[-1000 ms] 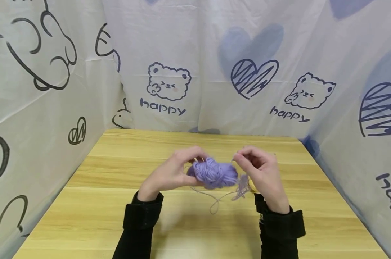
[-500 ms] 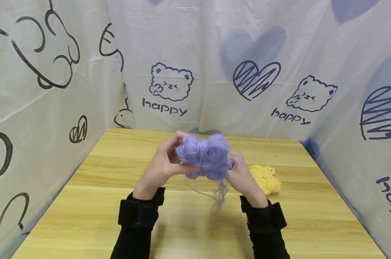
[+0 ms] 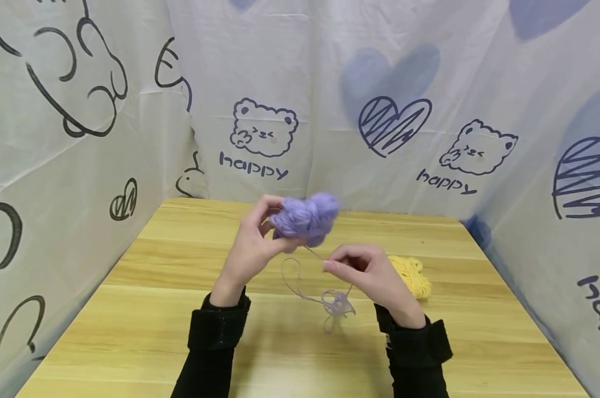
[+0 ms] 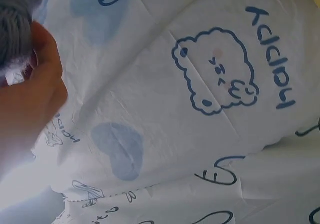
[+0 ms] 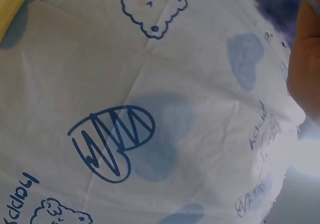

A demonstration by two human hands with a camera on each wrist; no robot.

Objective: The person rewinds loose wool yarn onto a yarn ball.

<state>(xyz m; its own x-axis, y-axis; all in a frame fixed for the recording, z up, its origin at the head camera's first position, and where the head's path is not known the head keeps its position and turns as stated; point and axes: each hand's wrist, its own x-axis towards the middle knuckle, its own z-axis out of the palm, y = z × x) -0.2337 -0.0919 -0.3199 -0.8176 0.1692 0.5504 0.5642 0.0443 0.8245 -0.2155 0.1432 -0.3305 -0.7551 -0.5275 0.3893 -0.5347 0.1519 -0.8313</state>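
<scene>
Printed white cloth (image 3: 330,83) hangs on three sides of the wooden desk (image 3: 131,331). It carries cartoon bears, scribbled hearts and the word "happy", readable under the bear at centre left and again under the one at centre right of the head view; the left wrist view shows the same word turned sideways at its right edge.

At the centre of the head view the left hand (image 3: 250,249) is raised above the desk, its fingers and thumb curled round a purple yarn ball (image 3: 305,218). A thin purple strand (image 3: 315,253) runs down from the ball to the right hand (image 3: 364,273), which pinches it between thumb and fingertips just below and to the right. More strand loops down to a small tangle (image 3: 336,303) lying on the desk between the two black sleeves.

A yellow yarn bundle (image 3: 411,276) rests on the desk just right of the right hand.

Bare wood stretches to the left and along the lower edge; the cloth closes in tight at the back and right edges.
</scene>
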